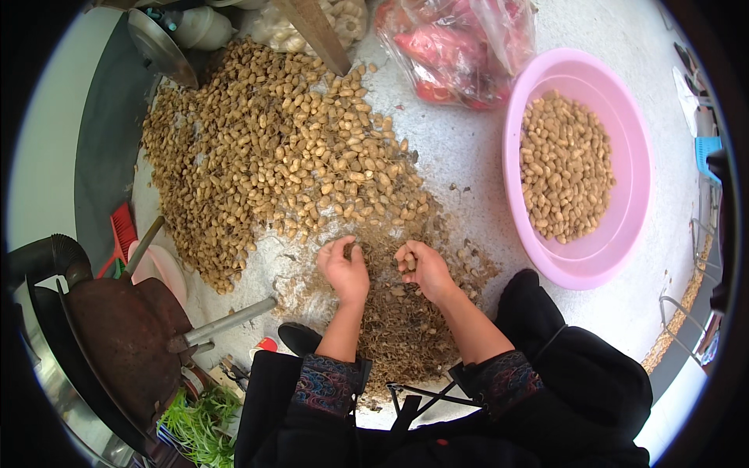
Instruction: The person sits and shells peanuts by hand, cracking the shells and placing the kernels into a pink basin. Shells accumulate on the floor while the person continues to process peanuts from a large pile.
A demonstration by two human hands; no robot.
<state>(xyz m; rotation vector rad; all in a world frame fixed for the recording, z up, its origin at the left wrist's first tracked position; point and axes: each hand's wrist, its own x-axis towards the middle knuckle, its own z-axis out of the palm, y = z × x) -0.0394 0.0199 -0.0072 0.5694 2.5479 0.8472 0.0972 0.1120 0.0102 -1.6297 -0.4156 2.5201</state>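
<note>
Unshelled peanuts (263,146) lie heaped on the pale concrete floor in front of me. At the near edge of that heap, my left hand (344,274) pinches a small dark peanut (349,251) between thumb and fingers. My right hand (428,270) is curled around a few peanuts (409,262), its fingers partly hiding them. Both hands hover over a mat of dry roots and soil crumbs (404,327) that spreads between my feet. To the right stands a pink plastic basin (635,175), with many peanuts (564,167) in its bottom.
Clear plastic bags (462,52) with pink and red contents sit at the back, near a wooden leg (316,35). On the left are a rusty metal stove (123,339) with a protruding pipe (234,319), a red brush (123,231) and a green plant (202,421).
</note>
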